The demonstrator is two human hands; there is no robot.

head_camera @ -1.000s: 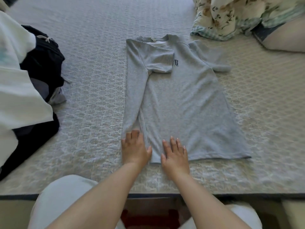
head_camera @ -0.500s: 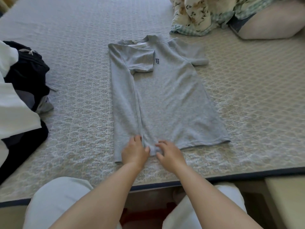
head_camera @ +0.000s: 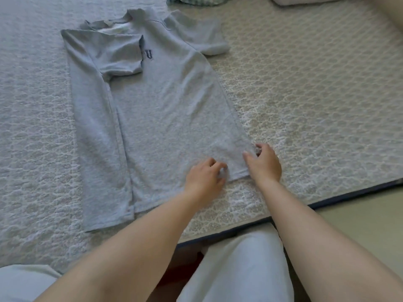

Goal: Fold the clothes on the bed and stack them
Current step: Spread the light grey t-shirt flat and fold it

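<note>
A: How far along is the folding, from your side?

B: I see one grey T-shirt (head_camera: 165,110) lying flat on the bed (head_camera: 305,101), with the collar at 12 o'clock and the hem at 6 o'clock. Its left side and left sleeve are already folded in over the body. The right side is not yet folded; the right sleeve (head_camera: 196,33) lies out at about 1 o'clock. I judge this shirt is perhaps one third done.

A: And the hands?

B: Both are at the hem, near the right corner, about 5 o'clock from the middle of the shirt. The left hand (head_camera: 205,175) has curled fingers that pinch the hem. The right hand (head_camera: 265,164) pinches the side edge at the very corner. So each grip is closed on the cloth.

A: What is left?

B: To fold the right side in, then fold the shirt lengthwise and put it on a stack. I see no stack in this view.

A: Count for me.

B: One shirt, two hands, one piece of checked cloth (head_camera: 196,0) at the 12 o'clock edge. I cannot tell what it is.
</note>
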